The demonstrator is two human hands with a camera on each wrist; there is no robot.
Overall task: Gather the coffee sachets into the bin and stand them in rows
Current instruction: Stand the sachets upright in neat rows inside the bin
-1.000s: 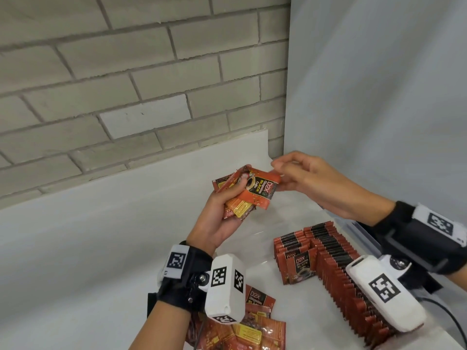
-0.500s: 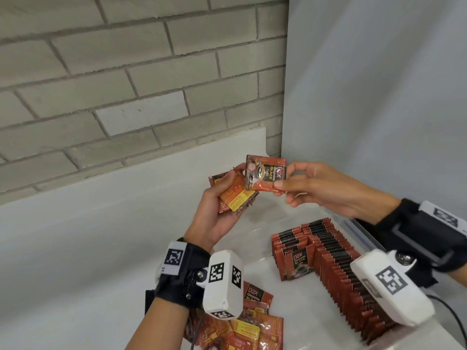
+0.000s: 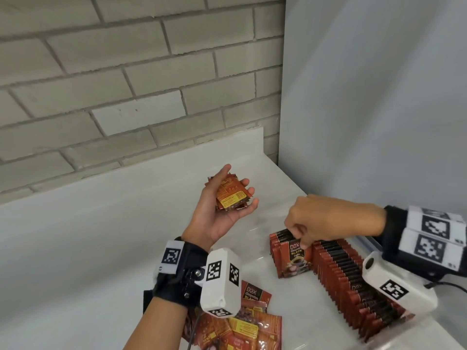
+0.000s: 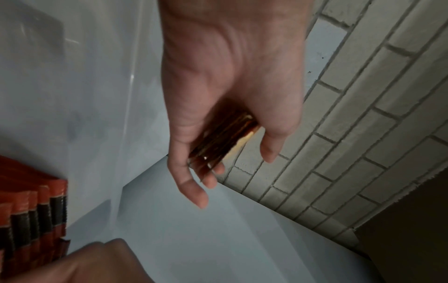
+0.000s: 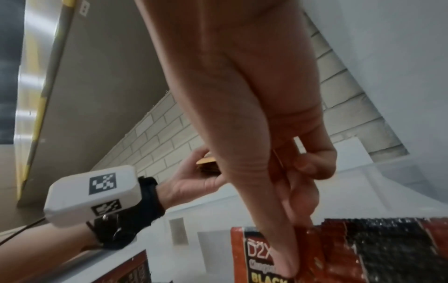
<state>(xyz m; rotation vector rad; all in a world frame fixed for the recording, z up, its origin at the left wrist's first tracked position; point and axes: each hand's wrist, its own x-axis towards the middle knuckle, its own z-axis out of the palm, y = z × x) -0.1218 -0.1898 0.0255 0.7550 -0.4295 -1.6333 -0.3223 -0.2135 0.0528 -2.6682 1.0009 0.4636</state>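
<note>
Head view: your right hand [image 3: 326, 221], at centre right of the frame, is setting one sachet [image 3: 294, 258] upright at the near end of the standing rows [image 3: 353, 274] in the clear bin [image 3: 394, 342]; its fingers are curled down onto the sachet's top edge, pinching it narrowly. To do this step well, press the sachet flush against its neighbours before you let go, keep its printed face turned the same way as the row, and release only once it stands without leaning. Your left hand [image 3: 222, 210], at centre frame, lies palm up with a small stack of sachets [image 3: 231, 195] in it, fingers loosely curled round the stack's edges; loose sachets [image 3: 242, 327] wait at the lower middle of the frame, on the white table [image 3: 75, 236]. Left wrist view: the stack [image 4: 223, 137] shows edge-on at centre frame, held between thumb and fingers [image 4: 191, 183], which are only partly closed; the tops of the rows [image 4: 31, 210] stand at lower left. Right wrist view: thumb and forefinger [image 5: 274, 239] meet narrowly on the top edge of the front sachet [image 5: 257, 256] at the lower middle of the frame, the other fingers folded behind; whether the sachet already rests on the bin floor you cannot tell from here.
</note>
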